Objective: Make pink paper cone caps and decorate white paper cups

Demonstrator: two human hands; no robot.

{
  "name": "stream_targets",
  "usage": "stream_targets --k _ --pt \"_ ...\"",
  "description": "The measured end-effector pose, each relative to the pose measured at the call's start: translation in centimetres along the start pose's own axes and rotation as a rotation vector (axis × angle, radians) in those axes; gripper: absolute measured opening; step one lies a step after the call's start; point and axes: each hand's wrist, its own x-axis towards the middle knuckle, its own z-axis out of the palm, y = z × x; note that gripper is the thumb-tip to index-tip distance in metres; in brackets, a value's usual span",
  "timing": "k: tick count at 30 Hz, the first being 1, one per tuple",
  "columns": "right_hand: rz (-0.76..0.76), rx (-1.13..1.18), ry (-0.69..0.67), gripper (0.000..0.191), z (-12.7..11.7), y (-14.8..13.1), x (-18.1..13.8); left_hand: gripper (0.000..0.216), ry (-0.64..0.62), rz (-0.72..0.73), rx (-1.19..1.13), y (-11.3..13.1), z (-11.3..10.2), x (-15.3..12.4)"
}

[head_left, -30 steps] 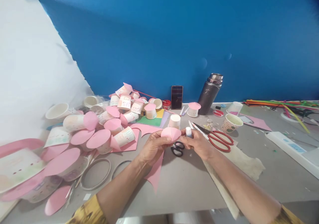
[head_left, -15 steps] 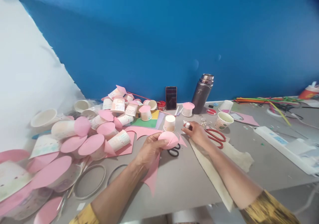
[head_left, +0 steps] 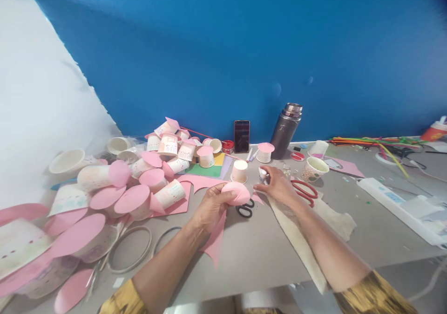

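My left hand (head_left: 213,208) pinches a round pink paper disc (head_left: 235,194) between thumb and fingers. Just behind the disc, a paper cup (head_left: 239,171) stands upside down on the table. Black-handled scissors (head_left: 245,209) lie under and beside the disc, their blades hidden. My right hand (head_left: 279,186) has its fingers curled around a small white bottle (head_left: 262,175), partly covered by the hand. Pink paper offcuts (head_left: 214,245) lie below my left hand. Red-handled scissors (head_left: 305,190) rest to the right of my right hand.
Paper cups with pink discs (head_left: 134,200) are heaped on the left. A dark flask (head_left: 286,132) and a phone (head_left: 241,137) stand by the blue wall. A patterned cup (head_left: 315,169), a cloth strip (head_left: 296,244) and a power strip (head_left: 398,209) lie rightward.
My right hand has shifted slightly left, its thumb closer to the disc, still at the white bottle. My left hand keeps hold of the pink disc. The view has shifted a little.
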Motion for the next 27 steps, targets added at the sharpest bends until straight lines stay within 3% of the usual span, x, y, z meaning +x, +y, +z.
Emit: stream_targets --k 2,3,6,10,13,18,23,26,27 --pt "-0.056 0.056 0.062 0.084 -1.1 0.0 -0.1 0.025 0.022 0.009 0.009 0.0 -0.1 0.1" --pt "-0.065 0.091 0.105 0.081 -1.8 0.1 -0.1 0.025 0.033 0.009 0.009 0.0 -0.2 0.1" --pt "0.049 0.055 0.186 0.041 -4.0 0.9 0.3 0.027 0.058 -0.006 -0.015 -0.2 -0.6 0.4" --pt "0.237 -0.22 0.028 0.023 -5.3 2.4 0.7 0.027 0.086 -0.017 -0.057 -0.3 -1.1 0.7" --pt "0.241 -0.254 -0.018 0.014 -4.8 3.0 0.8 0.026 0.099 -0.016 -0.05 -0.4 -1.2 0.8" --pt "0.242 -0.277 -0.055 0.015 -4.5 2.9 0.9 0.031 0.113 -0.024 -0.023 -0.2 -1.1 0.8" --pt "0.118 -0.199 -0.222 0.013 -5.4 0.6 -0.6 0.027 0.244 0.045 -0.074 0.0 -1.4 1.2" --pt "-0.119 -0.075 -0.466 0.017 -4.4 -2.3 -2.2 0.026 0.278 0.062 -0.108 0.0 -1.6 1.6" --pt "-0.206 -0.078 -0.48 0.017 -3.6 -3.3 -2.7 0.026 0.278 0.056 -0.117 0.0 -1.7 1.6"
